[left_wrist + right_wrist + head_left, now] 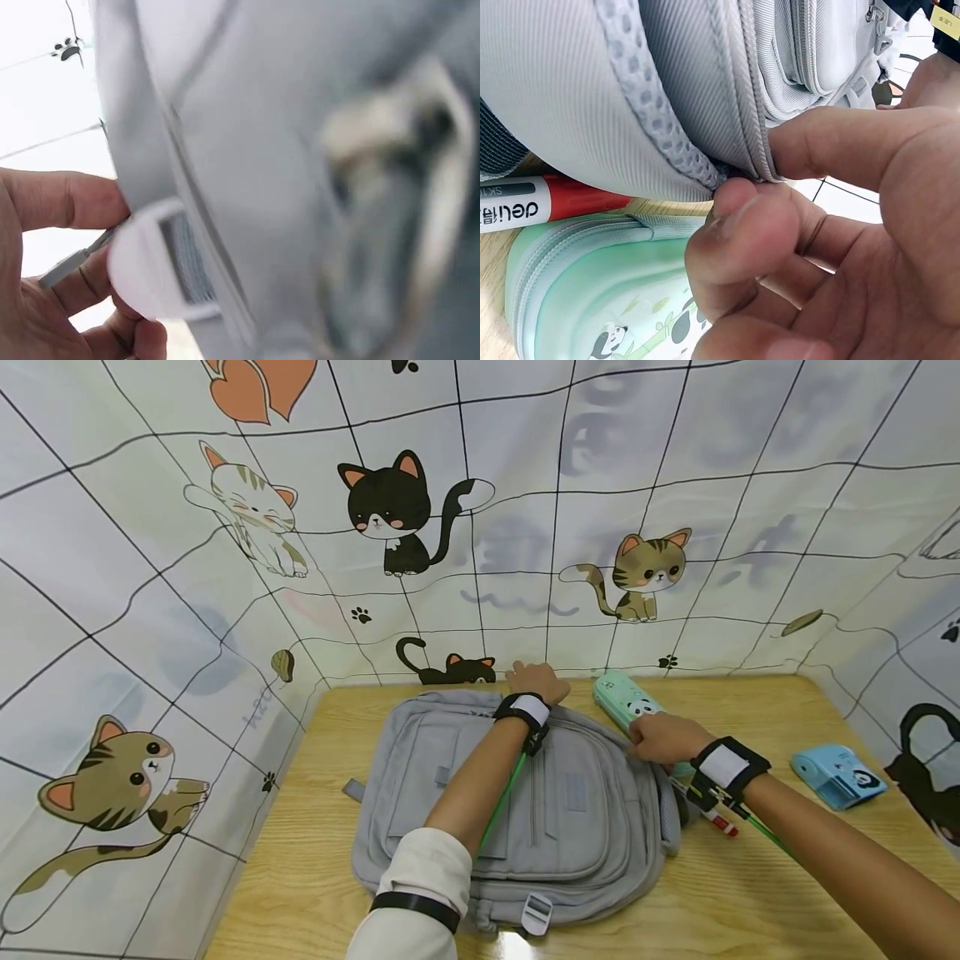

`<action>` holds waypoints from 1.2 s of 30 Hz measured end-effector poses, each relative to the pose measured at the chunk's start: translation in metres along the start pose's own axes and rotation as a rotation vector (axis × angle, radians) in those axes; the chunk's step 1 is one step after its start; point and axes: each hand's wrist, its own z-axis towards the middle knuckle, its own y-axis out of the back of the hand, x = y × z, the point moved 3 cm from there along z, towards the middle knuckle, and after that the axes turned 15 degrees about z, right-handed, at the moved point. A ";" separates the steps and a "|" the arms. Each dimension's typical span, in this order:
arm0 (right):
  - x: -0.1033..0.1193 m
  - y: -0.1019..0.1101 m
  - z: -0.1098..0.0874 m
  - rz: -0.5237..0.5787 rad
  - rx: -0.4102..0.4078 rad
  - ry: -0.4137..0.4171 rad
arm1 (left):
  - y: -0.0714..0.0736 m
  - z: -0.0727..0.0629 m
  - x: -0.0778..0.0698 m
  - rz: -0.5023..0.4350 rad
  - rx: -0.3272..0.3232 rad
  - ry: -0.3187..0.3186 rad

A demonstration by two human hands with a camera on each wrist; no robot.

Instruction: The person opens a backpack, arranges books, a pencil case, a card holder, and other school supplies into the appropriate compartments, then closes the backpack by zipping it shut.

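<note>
A grey backpack [577,835] lies flat on the table, its front pocket upward. At its far edge my left hand [538,683] pinches a slim grey zipper pull [67,266] between thumb and fingers, beside a pale rounded tab [146,262]. On the right side my right hand [667,739] pinches the bag's edge by the zipper seam [754,112], fingers curled. A mint-green pencil case [624,695] with a panda print lies partly under that hand. Next to the bag's mesh strip [649,105] is a white and red marker [517,202].
A light blue case [836,775] with a panda picture stands on the wooden table [757,877] at the right. Behind the table hangs a white cloth [517,543] printed with cats and grid lines. A strap buckle [536,914] hangs at the bag's near edge.
</note>
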 end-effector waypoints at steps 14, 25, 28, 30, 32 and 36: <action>-0.004 -0.001 0.001 0.003 0.006 -0.002 | -0.003 0.003 0.037 -0.080 0.094 0.125; -0.008 -0.002 -0.003 -0.005 -0.009 -0.006 | 0.005 -0.011 0.062 -0.152 0.204 0.176; -0.008 -0.002 -0.004 -0.001 -0.006 0.001 | 0.004 -0.010 0.068 -0.172 0.233 0.178; -0.009 -0.002 -0.004 0.004 -0.006 0.003 | -0.001 -0.004 0.072 -0.178 0.256 0.181; -0.010 -0.002 -0.004 0.008 -0.009 0.006 | -0.005 0.001 0.074 -0.187 0.275 0.186; -0.014 -0.002 -0.003 0.012 -0.024 0.010 | -0.008 0.010 0.075 -0.192 0.283 0.185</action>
